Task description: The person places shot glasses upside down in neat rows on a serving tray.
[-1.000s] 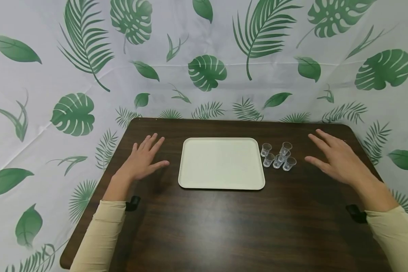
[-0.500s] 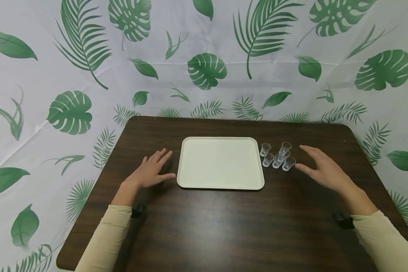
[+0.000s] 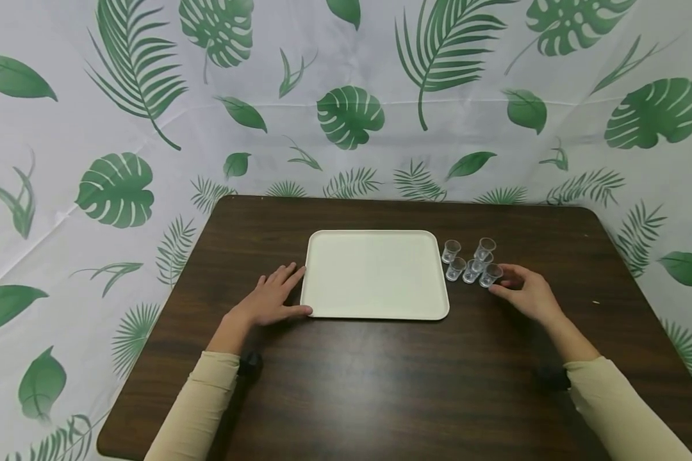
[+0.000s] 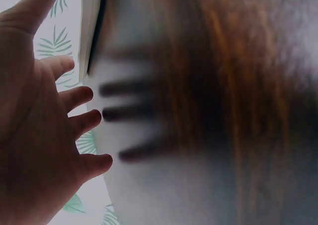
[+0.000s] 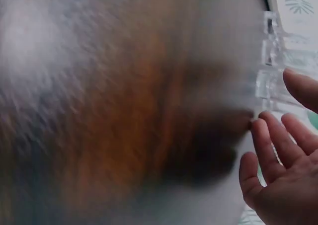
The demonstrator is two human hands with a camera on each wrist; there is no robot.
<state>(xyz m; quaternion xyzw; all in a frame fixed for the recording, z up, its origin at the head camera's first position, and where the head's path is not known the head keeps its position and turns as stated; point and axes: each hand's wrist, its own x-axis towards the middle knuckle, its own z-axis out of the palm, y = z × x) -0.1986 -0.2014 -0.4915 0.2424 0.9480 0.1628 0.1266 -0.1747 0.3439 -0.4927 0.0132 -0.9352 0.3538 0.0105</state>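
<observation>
Spanning the tray's lower-left corner, your left hand (image 3: 268, 304) is spread wide, probably to steady the cream tray (image 3: 375, 275) on the dark wood-grain table (image 3: 346, 384); firm contact is hard to tell. Right of centre, your right hand (image 3: 532, 296) holds thumb and fingers apart beside the nearest clear cup (image 3: 490, 276); no firm grip shows. Five other clear cups (image 3: 452, 251) crowd its left and far sides, perhaps why you come from the right. Leaf-print cloth (image 3: 350, 118) fills the upper frame.
</observation>
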